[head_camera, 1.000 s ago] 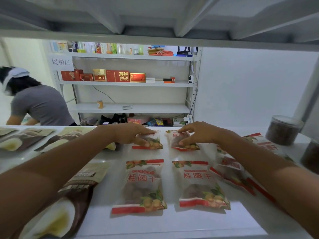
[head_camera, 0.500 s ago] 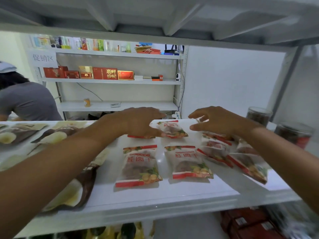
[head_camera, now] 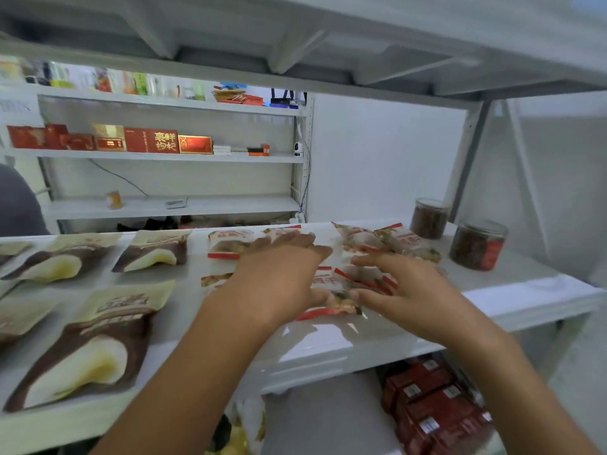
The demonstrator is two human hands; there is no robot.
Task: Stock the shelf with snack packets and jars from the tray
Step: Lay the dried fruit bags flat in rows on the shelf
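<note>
Red-banded packet (head_camera: 331, 305) lies lengthwise front-to-back, bottom band facing the shelf (head_camera: 328, 354) front.

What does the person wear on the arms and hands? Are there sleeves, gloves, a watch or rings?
Nothing that shows. The left hand and right hand have no gloves, and no ring can be seen, though the fingers are blurred. The left forearm and right forearm are uncovered down to the picture's edge: no sleeve, watch or bracelet is in view.
</note>
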